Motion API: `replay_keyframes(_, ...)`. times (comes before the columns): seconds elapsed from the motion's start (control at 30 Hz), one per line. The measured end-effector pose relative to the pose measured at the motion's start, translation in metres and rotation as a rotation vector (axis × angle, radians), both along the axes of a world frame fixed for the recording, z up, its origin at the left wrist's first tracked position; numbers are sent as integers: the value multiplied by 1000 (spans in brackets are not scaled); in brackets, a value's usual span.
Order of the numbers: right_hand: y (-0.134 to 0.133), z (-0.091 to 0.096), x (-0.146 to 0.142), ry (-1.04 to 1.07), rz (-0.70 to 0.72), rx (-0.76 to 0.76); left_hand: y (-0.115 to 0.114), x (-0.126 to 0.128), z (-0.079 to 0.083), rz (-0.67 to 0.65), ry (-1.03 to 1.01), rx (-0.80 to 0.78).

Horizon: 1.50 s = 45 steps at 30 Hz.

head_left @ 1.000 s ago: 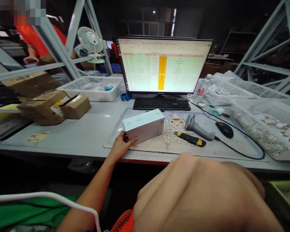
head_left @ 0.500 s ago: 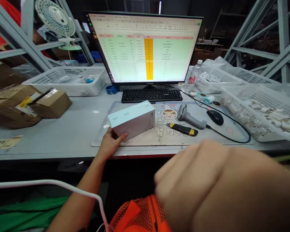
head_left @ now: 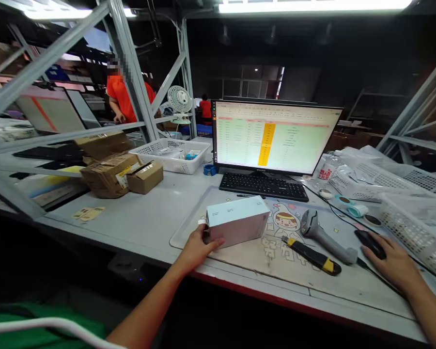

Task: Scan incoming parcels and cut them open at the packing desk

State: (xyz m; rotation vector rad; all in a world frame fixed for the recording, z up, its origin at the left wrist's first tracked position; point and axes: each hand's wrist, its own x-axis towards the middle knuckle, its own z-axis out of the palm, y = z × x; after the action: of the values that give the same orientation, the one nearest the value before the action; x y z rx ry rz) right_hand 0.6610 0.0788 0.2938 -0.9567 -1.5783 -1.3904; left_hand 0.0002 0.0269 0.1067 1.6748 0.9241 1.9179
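Observation:
A pale blue and white carton [head_left: 238, 220] rests on the printed desk mat [head_left: 240, 261]. My left hand [head_left: 198, 247] grips its left end, thumb along the front side, other fingers partly hidden behind it. A small white flap sticks out at that end. Over on the right, my right hand [head_left: 394, 264] lies on a black computer mouse [head_left: 370, 244], fingers curved over it. Between the hands are a grey barcode scanner [head_left: 327, 237] and a black and yellow utility knife [head_left: 312, 256]. Behind them stand a black keyboard [head_left: 263, 186] and a monitor [head_left: 276, 138] showing a spreadsheet.
Brown cardboard boxes [head_left: 111, 174] and a white basket [head_left: 174, 157] sit at the left. More white baskets [head_left: 414, 213], a plastic bottle [head_left: 327, 169] and tape rolls [head_left: 358, 210] crowd the right. A person in red [head_left: 121, 94] stands beyond the metal frame [head_left: 129, 63].
My right hand has gone from a blurred spot close to the camera onto the mouse. The view has tilted up and turned left. My left hand still holds the carton.

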Motion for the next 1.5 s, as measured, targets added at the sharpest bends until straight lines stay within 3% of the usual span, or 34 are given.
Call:
replay_keyframes(0.1,6,-10,11,-47,6,56,2,-2,-3,16,16,-36)
replay_keyframes(0.27,1,-12,1,-116,4,66,12,-6,-6,94,20,-90)
replay_keyframes(0.53,-7,-16,-11,-77,10,87,-1,-6,6,162,-10,-273)
replay_keyframes(1.07,-8,-17,-15,-76,53,59,-4,-5,10,226,-5,-312)
replay_keyframes(1.5,-10,-16,-16,-58,53,54,-5,-5,10,205,-16,-303)
